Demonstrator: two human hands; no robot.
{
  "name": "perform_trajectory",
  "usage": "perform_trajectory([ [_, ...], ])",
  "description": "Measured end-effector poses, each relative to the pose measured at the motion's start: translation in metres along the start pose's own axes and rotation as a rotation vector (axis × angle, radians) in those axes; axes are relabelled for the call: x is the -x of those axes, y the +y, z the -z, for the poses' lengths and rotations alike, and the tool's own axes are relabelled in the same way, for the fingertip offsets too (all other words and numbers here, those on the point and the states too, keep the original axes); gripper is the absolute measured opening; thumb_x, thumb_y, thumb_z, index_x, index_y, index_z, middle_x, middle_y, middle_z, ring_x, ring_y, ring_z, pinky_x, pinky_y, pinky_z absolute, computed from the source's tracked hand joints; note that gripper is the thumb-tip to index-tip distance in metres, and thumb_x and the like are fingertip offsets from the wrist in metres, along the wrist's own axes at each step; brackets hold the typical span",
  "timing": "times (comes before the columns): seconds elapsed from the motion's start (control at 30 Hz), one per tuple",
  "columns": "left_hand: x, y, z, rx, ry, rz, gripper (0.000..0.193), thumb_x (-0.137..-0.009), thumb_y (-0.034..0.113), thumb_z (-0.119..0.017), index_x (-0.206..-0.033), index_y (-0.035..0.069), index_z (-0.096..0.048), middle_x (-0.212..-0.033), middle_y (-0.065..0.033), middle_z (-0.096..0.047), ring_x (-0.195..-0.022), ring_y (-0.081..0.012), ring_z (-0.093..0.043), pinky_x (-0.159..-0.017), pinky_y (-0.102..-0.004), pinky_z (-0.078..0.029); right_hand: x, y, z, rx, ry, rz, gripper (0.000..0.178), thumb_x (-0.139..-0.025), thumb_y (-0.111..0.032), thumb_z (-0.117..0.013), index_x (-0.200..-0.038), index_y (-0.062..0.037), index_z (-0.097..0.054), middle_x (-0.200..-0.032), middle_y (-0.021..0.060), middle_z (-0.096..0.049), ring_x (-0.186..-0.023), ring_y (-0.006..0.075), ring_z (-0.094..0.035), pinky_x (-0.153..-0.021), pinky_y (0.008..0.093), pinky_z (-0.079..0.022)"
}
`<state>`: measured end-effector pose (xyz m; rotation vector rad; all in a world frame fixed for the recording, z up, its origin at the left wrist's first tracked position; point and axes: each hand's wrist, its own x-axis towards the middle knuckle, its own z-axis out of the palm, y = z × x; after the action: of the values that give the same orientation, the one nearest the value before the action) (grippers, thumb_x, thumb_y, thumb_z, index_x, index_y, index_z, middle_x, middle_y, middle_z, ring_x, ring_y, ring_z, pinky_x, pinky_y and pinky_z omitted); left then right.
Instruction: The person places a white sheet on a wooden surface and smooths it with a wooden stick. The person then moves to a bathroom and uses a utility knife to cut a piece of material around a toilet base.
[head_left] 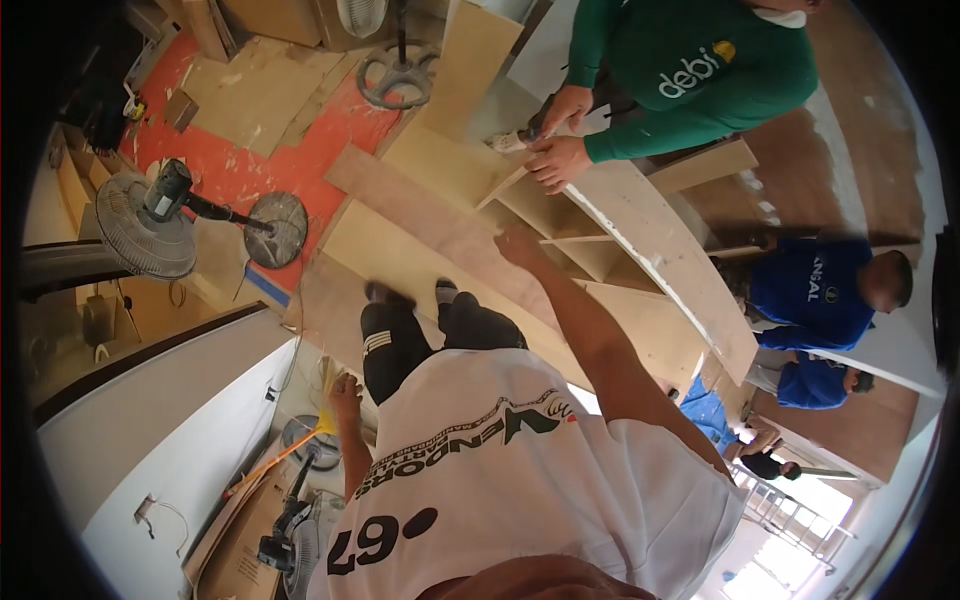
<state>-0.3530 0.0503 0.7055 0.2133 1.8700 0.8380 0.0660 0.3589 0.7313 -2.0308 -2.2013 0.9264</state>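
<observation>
My right arm reaches forward, and my right hand (517, 246) hangs over the long plywood boards (410, 215), beside a wooden shelf unit (555, 212). Its fingers are small and mostly hidden, so whether it touches the unit is unclear. Out to my left, my left hand (346, 394) is held low with loosely bent fingers and nothing visible in it. A yellow broom head (326, 422) is nearest to that hand. Across the shelf unit, a person in a green sweatshirt (715, 85) grips a dark hand tool (540, 122) with both hands near the unit's edge.
Two pedestal fans, one with a dusty grey cage (148, 226) and one lower down (300, 545), stand to my left. Red floor covering (240, 150) lies ahead. People in blue shirts (815, 295) are at the right. A long pale panel (670, 260) edges the unit.
</observation>
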Motion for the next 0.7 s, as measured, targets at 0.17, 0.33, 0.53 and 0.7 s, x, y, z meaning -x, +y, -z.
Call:
perform_trajectory([
  [0.17,-0.033,-0.033,0.005,-0.066,0.025,0.136,0.028,-0.087,0.020,-0.062,-0.107,0.001,-0.067,-0.083,-0.0073,-0.067,-0.072,-0.0161,-0.064,-0.056,-0.0274,-0.047,-0.094,-0.035,-0.011,0.117,0.075,0.438,0.032,-0.084,-0.027,-0.060,-0.103,-0.0017,-0.064,-0.097,0.0223,-0.065,-0.094,0.0403,-0.060,-0.081,0.0468,-0.049],
  [0.33,-0.067,-0.013,0.025,0.070,0.185,0.307,0.028,-0.085,0.021,-0.063,-0.103,0.001,-0.069,-0.082,-0.0086,-0.067,-0.068,-0.0182,-0.064,-0.054,-0.0303,-0.047,-0.087,-0.089,-0.025,0.119,-0.224,0.262,0.039,-0.084,-0.033,-0.062,-0.110,-0.0033,-0.062,-0.095,0.0249,-0.066,-0.093,0.0407,-0.062,-0.083,0.0461,-0.049],
  [0.53,-0.131,0.053,0.065,0.126,0.173,0.155,0.023,-0.084,0.019,-0.062,-0.097,0.002,-0.071,-0.077,-0.0062,-0.067,-0.067,-0.0164,-0.063,-0.058,-0.0305,-0.049,-0.085,-0.072,-0.049,0.199,-0.421,-0.074,0.040,-0.082,-0.032,-0.065,-0.108,-0.0018,-0.067,-0.101,0.0262,-0.066,-0.098,0.0384,-0.064,-0.086,0.0425,-0.050],
  [0.7,-0.169,0.151,0.070,0.055,0.255,0.010,0.019,-0.082,0.015,-0.062,-0.087,0.000,-0.072,-0.074,-0.0082,-0.068,-0.070,-0.0150,-0.065,-0.066,-0.0285,-0.050,-0.148,-0.095,-0.035,0.114,-0.424,-0.011,0.036,-0.082,-0.029,-0.064,-0.104,-0.0008,-0.067,-0.099,0.0268,-0.066,-0.095,0.0402,-0.065,-0.081,0.0416,-0.051],
])
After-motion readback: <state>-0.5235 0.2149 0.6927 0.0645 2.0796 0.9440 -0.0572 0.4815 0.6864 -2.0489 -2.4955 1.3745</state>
